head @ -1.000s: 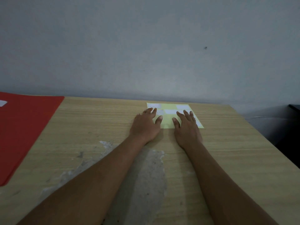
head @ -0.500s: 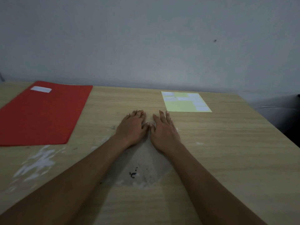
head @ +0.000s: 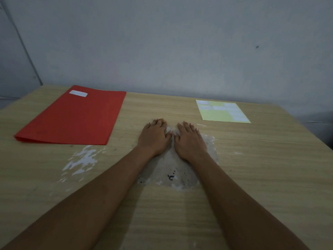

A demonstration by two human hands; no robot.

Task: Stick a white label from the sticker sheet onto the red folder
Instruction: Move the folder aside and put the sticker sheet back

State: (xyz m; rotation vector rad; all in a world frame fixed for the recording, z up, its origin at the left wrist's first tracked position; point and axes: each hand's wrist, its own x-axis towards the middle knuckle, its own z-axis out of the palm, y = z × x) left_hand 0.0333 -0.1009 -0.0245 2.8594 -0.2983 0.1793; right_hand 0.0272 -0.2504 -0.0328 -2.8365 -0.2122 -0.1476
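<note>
The red folder (head: 75, 116) lies flat at the far left of the table, with a white label (head: 78, 93) stuck near its far corner. At the far right lies the yellow-green sticker sheet (head: 220, 111), carrying several white labels. My left hand (head: 155, 136) and my right hand (head: 190, 139) rest palm down side by side in the middle of the table, thumbs nearly touching, fingers spread, holding nothing. Both hands lie between the folder and the sheet, apart from each.
The wooden table (head: 270, 177) has a worn grey patch (head: 173, 170) under my hands and white scraped marks (head: 82, 159) left of my left forearm. A grey wall stands behind. The table's right edge drops off at the far right.
My hands have come off the sticker sheet and back to the middle of the table. The view has swung left, bringing the whole folder with its label into sight.
</note>
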